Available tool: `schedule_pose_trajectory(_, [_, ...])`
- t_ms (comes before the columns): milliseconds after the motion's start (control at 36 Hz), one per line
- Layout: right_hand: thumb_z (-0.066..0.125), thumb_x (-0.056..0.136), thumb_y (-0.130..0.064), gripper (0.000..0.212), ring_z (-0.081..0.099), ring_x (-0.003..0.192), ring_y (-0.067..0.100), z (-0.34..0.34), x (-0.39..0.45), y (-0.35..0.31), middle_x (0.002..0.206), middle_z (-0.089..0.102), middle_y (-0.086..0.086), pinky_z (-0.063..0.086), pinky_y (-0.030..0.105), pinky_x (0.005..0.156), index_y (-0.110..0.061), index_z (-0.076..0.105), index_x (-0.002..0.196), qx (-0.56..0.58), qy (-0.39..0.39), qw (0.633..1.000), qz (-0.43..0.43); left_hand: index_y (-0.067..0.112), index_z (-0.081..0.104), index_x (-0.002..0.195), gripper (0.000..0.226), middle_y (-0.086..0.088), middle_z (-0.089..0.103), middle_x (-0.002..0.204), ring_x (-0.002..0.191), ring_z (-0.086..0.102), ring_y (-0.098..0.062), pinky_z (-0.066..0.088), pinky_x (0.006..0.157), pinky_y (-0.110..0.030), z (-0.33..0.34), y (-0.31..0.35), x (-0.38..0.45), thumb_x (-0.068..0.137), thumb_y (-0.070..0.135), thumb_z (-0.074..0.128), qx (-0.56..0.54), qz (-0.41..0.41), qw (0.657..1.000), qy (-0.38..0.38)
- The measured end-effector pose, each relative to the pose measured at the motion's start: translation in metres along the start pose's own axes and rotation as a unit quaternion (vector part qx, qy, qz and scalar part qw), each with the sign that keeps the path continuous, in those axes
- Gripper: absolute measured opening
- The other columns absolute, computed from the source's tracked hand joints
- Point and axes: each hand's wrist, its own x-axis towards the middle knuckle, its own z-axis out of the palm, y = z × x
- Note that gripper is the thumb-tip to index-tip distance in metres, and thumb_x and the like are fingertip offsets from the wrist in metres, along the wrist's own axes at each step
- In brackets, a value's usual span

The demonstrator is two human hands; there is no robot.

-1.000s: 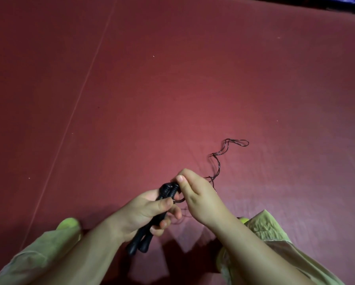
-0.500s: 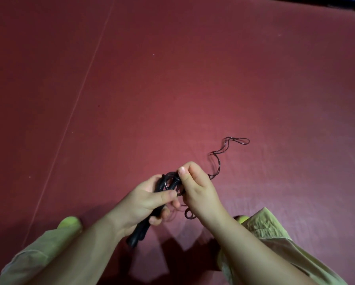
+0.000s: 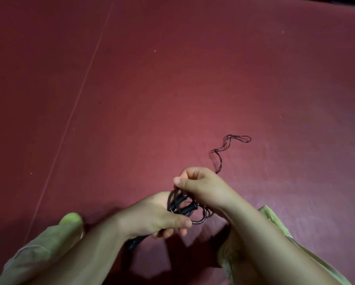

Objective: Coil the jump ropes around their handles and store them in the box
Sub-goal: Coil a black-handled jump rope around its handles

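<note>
Two black jump rope handles (image 3: 184, 206) lie side by side in my left hand (image 3: 152, 219), which grips them with the thumb across. Loops of the thin dark rope (image 3: 199, 220) circle the handles' upper ends. My right hand (image 3: 201, 187) sits just above and pinches the rope between thumb and fingers. The rope's loose tail (image 3: 226, 147) trails away over the red mat to the upper right and ends in a small loop. No box is in view.
A red mat (image 3: 172, 89) covers the whole floor, with a thin seam line (image 3: 73, 108) running diagonally on the left. My knees in light green trousers (image 3: 49, 243) show at the bottom left and right.
My right hand has swung the rope over the handle tops, adding a loop. The loose tail on the mat has barely shifted.
</note>
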Motion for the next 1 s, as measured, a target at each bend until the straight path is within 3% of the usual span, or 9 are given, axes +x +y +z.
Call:
schedule_pose_trajectory(139, [0.067,0.089,-0.020,0.037,0.040,0.050,0.016,0.002,0.005,0.007,0.054,0.051,0.002,0.022,0.028,0.051,-0.021,0.052,0.055,0.054,0.014,0.994,0.095,0.015,0.050,0.104,0.061,0.002,0.067,0.068,0.047,0.046,-0.009,0.028,0.038,-0.019,-0.002,-0.004,0.001,0.054,0.044,0.069,0.010,0.007,0.999,0.053])
schedule_pose_trajectory(250, [0.061,0.093,-0.023,0.032,0.032,0.041,0.010,0.006,0.004,0.006,0.048,0.048,-0.001,0.015,0.020,0.043,-0.020,0.050,0.063,0.074,0.025,0.990,0.113,0.017,0.046,0.112,0.062,0.000,0.067,0.068,0.044,0.047,-0.009,0.027,0.036,-0.018,-0.007,-0.006,0.001,0.058,0.036,0.070,0.002,0.028,0.994,0.101])
schedule_pose_trajectory(361, [0.049,0.099,-0.026,0.033,0.028,0.035,0.005,0.013,0.000,0.003,0.046,0.047,-0.003,0.012,0.012,0.036,-0.015,0.048,0.069,0.101,0.022,0.992,0.078,0.038,0.039,0.120,0.058,-0.001,0.067,0.068,0.043,0.047,-0.012,0.027,0.035,-0.018,-0.013,-0.004,0.001,0.069,0.026,0.063,-0.038,0.056,0.986,0.152])
schedule_pose_trajectory(500, [0.031,0.103,-0.043,0.052,0.030,0.041,0.010,0.017,-0.002,-0.001,0.052,0.045,0.004,0.020,0.020,0.040,-0.011,0.055,0.070,0.070,0.039,0.997,-0.013,0.030,0.051,0.108,0.036,-0.001,0.061,0.064,0.042,0.044,-0.013,0.026,0.037,-0.017,-0.020,-0.001,0.000,0.073,0.024,0.060,-0.086,0.103,0.969,0.208])
schedule_pose_trajectory(583, [0.044,0.092,-0.050,0.043,0.031,0.046,0.011,0.017,-0.005,-0.001,0.059,0.046,0.012,0.023,0.022,0.043,-0.016,0.059,0.070,0.020,0.002,0.995,-0.095,0.017,0.050,0.099,0.028,-0.001,0.061,0.065,0.042,0.045,-0.014,0.026,0.038,-0.018,-0.025,0.001,-0.002,0.074,0.026,0.061,-0.098,0.108,0.968,0.204])
schedule_pose_trajectory(667, [0.051,0.088,-0.042,0.028,0.037,0.049,0.001,0.015,-0.004,0.005,0.055,0.049,-0.012,0.031,0.018,0.047,-0.021,0.058,0.070,-0.054,0.038,0.988,-0.140,0.012,0.048,0.099,0.046,-0.003,0.062,0.069,0.041,0.045,-0.014,0.027,0.037,-0.018,-0.025,0.002,-0.006,0.067,0.041,0.064,-0.097,0.120,0.972,0.175])
schedule_pose_trajectory(778, [0.054,0.081,-0.052,0.035,0.043,0.062,0.006,0.018,-0.001,0.012,0.061,0.053,0.010,0.036,0.032,0.060,-0.021,0.057,0.066,-0.083,0.111,0.970,-0.199,0.009,0.046,0.104,0.055,-0.003,0.065,0.072,0.043,0.049,-0.013,0.031,0.036,-0.018,-0.022,0.004,-0.008,0.067,0.047,0.061,-0.119,0.147,0.968,0.164])
schedule_pose_trajectory(861, [0.054,0.074,-0.057,0.042,0.038,0.053,0.004,0.020,-0.001,0.013,0.055,0.043,-0.011,0.036,0.026,0.050,-0.018,0.051,0.062,-0.090,0.164,0.966,-0.181,0.013,0.046,0.110,0.041,-0.005,0.069,0.075,0.051,0.059,-0.015,0.044,0.043,-0.021,-0.017,0.003,-0.007,0.080,0.035,0.064,-0.128,0.122,0.971,0.160])
schedule_pose_trajectory(1000, [0.053,0.072,-0.063,0.050,0.036,0.045,0.009,0.020,0.000,0.020,0.047,0.039,-0.011,0.034,0.032,0.045,-0.014,0.047,0.070,-0.119,0.213,0.959,-0.146,0.020,0.054,0.108,0.012,0.001,0.067,0.064,0.053,0.058,-0.011,0.047,0.052,-0.023,-0.005,-0.004,0.001,0.097,0.017,0.049,-0.115,0.063,0.968,0.215])
